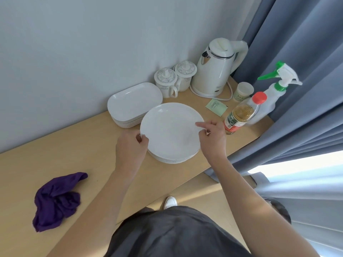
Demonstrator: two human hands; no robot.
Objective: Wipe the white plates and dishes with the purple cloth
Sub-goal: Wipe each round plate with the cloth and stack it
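A stack of round white plates (170, 130) sits on the wooden table (78, 145). The top plate is tilted up off the stack. My left hand (130, 147) pinches its left rim and my right hand (212, 138) pinches its right rim, with one finger stretched over the plate. Behind it lies a stack of white rectangular dishes (133, 102) against the wall. The crumpled purple cloth (57, 200) lies alone on the table at the near left, apart from both hands.
Two lidded mugs (174, 78), a white kettle (216, 67), a small cup (243, 90), a green sachet (216, 106), a red-capped bottle (241, 114) and a spray bottle (274, 89) crowd the far right corner. Blue curtains (297, 89) hang right of the table edge.
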